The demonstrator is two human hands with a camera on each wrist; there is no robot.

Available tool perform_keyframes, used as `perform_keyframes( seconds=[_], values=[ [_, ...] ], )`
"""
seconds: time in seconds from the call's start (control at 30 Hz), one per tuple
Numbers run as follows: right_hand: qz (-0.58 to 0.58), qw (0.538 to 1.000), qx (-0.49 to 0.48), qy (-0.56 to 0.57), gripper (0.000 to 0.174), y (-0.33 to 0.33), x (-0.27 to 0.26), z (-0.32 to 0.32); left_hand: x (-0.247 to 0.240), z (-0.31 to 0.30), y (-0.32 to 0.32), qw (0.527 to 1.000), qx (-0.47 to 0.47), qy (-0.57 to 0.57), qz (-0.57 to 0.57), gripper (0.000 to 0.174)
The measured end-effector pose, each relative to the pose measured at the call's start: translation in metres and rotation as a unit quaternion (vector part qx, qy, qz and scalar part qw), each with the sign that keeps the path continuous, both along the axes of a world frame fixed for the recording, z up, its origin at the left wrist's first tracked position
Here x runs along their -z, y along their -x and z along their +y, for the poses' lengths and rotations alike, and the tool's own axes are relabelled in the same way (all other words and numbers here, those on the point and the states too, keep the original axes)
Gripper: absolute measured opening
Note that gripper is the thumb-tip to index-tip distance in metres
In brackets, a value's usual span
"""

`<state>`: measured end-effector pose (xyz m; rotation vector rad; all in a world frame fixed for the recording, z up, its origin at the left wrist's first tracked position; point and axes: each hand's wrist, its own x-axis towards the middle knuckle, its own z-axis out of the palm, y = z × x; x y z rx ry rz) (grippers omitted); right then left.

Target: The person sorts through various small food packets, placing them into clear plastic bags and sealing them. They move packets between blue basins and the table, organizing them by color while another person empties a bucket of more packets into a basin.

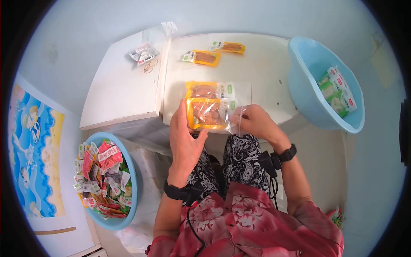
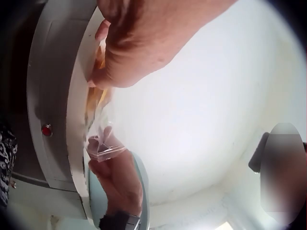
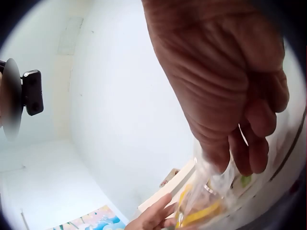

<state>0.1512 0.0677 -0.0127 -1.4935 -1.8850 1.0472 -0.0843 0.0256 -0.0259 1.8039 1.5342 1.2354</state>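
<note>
A clear plastic bag [image 1: 242, 92] with two yellow-edged packets of brown food [image 1: 205, 113] inside lies at the front edge of the white table. My left hand [image 1: 185, 139] holds the bag's lower left corner, with the index finger along its side and the thumb at the near edge; some fingers are hidden. At the bag's right end, my right hand [image 1: 255, 122] pinches the loose clear plastic between thumb and fingers. The right wrist view has this plastic bunched at the right hand's fingertips [image 3: 218, 160]. Past the bag lie two loose yellow packets [image 1: 205, 58] [image 1: 231, 47].
Flat clear bags with a printed packet [image 1: 144, 53] lie on the left tabletop. To the right, stacked blue basins [image 1: 299, 68] hold green-and-white packets [image 1: 338, 92]. Down on the left stands a blue basin [image 1: 135, 188] full of mixed snack packets [image 1: 105, 171].
</note>
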Motion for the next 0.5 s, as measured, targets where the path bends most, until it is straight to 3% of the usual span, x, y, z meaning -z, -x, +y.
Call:
perform_keyframes(
  seconds=[0.07, 0.17, 0.27, 0.4, 0.5],
  values=[
    [-0.032, 0.999, 0.018, -0.002, 0.038, -0.012, -0.013, -0.007, 0.002, -0.005, 0.004, 0.984, -0.017, -0.083, 0.158, 0.093],
    [-0.058, 0.997, 0.049, -0.026, 0.035, -0.037, -0.033, -0.019, -0.013, -0.015, 0.007, 0.975, 0.001, -0.091, 0.201, 0.084],
    [-0.092, 0.987, 0.105, -0.079, 0.028, -0.04, -0.053, -0.022, -0.011, -0.01, 0.01, 0.959, 0.041, -0.192, 0.205, 0.072],
    [-0.137, 0.952, 0.064, -0.264, 0.026, -0.011, -0.088, 0.002, -0.016, 0.002, -0.015, 0.938, 0.073, -0.226, 0.252, 0.057],
    [-0.189, 0.937, 0.036, -0.293, 0.027, 0.015, -0.111, 0.041, 0.0, 0.013, -0.029, 0.931, 0.084, -0.219, 0.279, 0.058]
  ],
)
